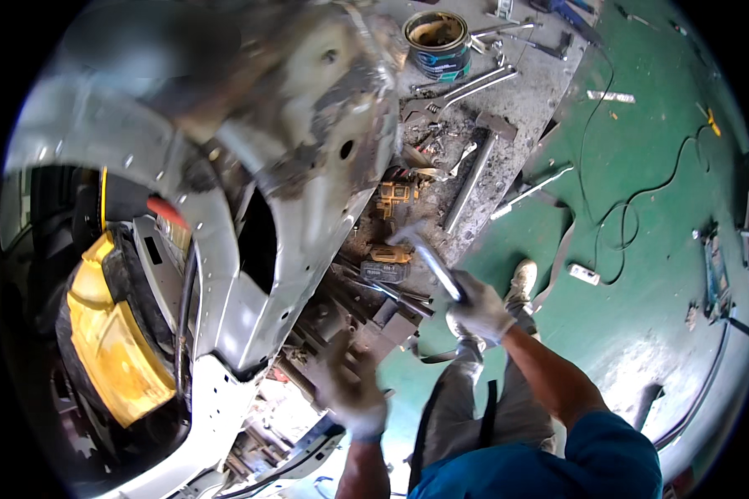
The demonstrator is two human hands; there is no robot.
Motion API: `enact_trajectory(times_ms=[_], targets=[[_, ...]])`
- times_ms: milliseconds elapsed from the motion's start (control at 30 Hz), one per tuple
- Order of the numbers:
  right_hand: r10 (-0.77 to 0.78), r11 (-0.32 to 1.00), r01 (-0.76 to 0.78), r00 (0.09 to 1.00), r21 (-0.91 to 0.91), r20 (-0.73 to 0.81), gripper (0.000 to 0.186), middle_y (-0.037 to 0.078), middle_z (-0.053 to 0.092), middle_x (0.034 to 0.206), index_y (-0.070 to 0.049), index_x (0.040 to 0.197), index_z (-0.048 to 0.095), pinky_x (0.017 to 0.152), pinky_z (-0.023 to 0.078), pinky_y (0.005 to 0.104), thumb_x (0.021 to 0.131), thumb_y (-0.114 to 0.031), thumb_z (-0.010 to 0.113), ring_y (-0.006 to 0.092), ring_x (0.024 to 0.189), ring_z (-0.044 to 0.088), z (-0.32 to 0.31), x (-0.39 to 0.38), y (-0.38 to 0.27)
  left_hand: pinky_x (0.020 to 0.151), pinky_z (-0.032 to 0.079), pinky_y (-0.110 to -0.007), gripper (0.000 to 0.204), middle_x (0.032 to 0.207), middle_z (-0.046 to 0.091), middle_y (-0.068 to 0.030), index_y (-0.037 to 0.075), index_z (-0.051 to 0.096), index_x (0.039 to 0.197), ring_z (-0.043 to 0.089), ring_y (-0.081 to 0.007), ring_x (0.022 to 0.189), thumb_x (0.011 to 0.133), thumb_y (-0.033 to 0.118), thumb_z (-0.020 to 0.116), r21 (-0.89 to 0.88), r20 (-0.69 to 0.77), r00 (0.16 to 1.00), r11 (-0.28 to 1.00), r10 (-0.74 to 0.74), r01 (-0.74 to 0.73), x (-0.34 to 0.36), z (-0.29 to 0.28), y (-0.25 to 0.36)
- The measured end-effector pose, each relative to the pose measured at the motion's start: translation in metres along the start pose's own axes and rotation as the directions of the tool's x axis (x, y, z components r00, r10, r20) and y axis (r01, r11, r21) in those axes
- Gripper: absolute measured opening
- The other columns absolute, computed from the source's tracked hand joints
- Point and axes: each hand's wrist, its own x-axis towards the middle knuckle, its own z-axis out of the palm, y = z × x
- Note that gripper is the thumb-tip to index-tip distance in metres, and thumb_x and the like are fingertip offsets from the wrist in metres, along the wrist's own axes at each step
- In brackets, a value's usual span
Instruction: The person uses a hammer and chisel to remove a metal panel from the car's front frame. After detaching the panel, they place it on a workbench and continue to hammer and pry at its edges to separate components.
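Note:
My right hand [481, 309], in a pale work glove, is closed around the lower handle of a hammer [435, 264]. The hammer's head is at the upper left, over the cluttered bench and slightly blurred. My left hand [348, 384], gloved too, hangs in front of the lower edge of a bare metal vehicle body panel [308, 125]. Its fingers look apart and partly bent, with nothing visible in them, though they are smeared a little. A yellow and black cordless power tool [398, 196] lies beyond the hammer head, near a dark battery pack [384, 271].
On the bench [549, 79] lie a long-handled hammer [474, 179], an adjustable wrench [424, 108] and an open tin [437, 46]. A black cable [624, 224] with a white socket block [583, 273] crosses the green floor. Yellow padding [116, 333] shows inside the vehicle body.

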Motion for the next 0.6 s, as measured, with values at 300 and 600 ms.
enact_trajectory(times_ms=[300,600], targets=[[0.612,0.758,-0.652,0.724,-0.024,-0.318,0.027,0.011,0.064,0.062,-0.003,0.078,0.068,0.054,0.052,0.0392,0.079,-0.029,0.074,0.022,0.056,0.065,-0.064,-0.207,0.174,0.091,0.057,-0.043,0.038,0.115,0.072,-0.0225,0.002,0.065,0.12,0.071,-0.0348,0.104,0.088,0.022,0.067,0.196,-0.124,0.527,0.5,-0.841,0.844,0.029,0.113,-0.201],[0.847,0.51,-0.86,0.506,-0.017,-0.166,0.017,0.006,0.067,0.068,-0.006,0.085,0.069,0.046,0.05,0.033,0.083,-0.022,0.076,0.0184,0.052,0.062,-0.098,-0.358,0.217,0.094,0.057,-0.046,0.04,0.123,0.069,-0.0212,0.005,0.069,0.117,0.069,-0.0351,0.113,0.086,0.03,0.065,0.448,0.029,0.556,0.508,-0.831,0.736,0.061,0.148,-0.243]])
